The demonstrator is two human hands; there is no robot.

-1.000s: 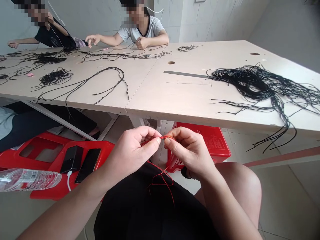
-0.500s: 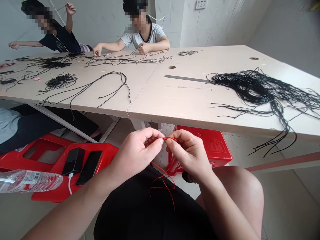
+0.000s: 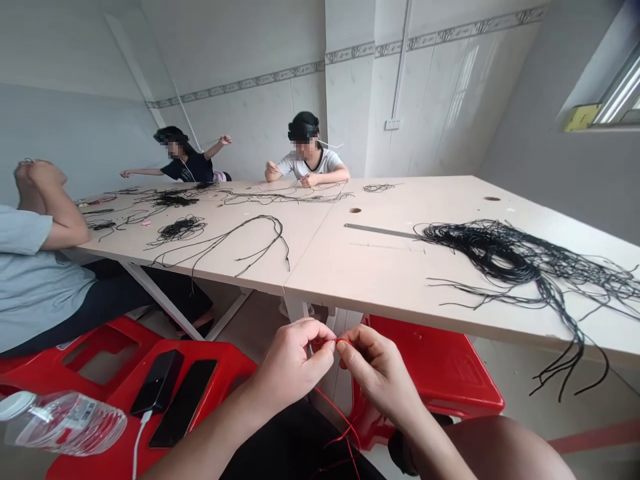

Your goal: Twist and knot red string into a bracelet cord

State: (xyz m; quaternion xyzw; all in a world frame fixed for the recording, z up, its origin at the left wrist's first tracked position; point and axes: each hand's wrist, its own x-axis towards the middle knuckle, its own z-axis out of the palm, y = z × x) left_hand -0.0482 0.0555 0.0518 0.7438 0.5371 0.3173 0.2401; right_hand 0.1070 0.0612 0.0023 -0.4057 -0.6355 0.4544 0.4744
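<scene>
A red cord (image 3: 350,428) stretches between the fingertips of the left hand (image 3: 299,361) and the right hand (image 3: 376,363), both sets of fingers pinched tight on it, its loose lengths dangling below them. A red stool (image 3: 430,367) sits low, right of the fingers. Ahead of them is the counter (image 3: 380,287), bearing a flat ruler (image 3: 377,230) and, farther right, bundled black cords (image 3: 505,260). Left of the fingers, a phone (image 3: 184,403) rests on another stool (image 3: 227,357).

No text can be read. The label (image 3: 83,411) on the clear bottle (image 3: 111,427), lower left, bears a blurred barcode-like patch; pale print (image 3: 188,174) on a dark shirt (image 3: 200,165), upper left, is too small.
</scene>
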